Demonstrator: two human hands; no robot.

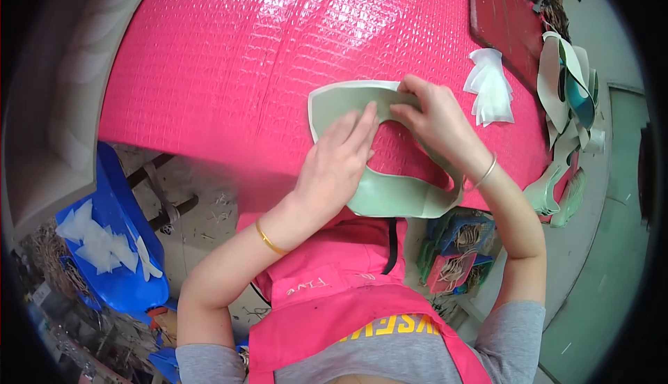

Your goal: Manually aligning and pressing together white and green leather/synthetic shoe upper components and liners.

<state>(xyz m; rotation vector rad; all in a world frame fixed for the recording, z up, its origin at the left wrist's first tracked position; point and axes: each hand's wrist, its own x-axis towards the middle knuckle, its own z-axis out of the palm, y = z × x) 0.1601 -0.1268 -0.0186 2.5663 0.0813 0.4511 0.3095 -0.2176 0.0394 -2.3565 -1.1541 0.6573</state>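
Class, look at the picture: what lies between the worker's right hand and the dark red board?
In the head view, overlapping white pieces lie on the pink cover between the right hand and the dark red board.

Bright light floods the workspace, throwing hard white glare across the far part of the glossy pink textured table cover [202,71], strongest near the top centre. The pale green curved panel [400,193] is evenly lit, with a faint sheen on its near strip. Shade gathers beneath the table, and the lower-left clutter [76,342] is dim and too soft to make out. The cover's near edge smears with blur. Fisheye distortion bows outlines toward a black rim.
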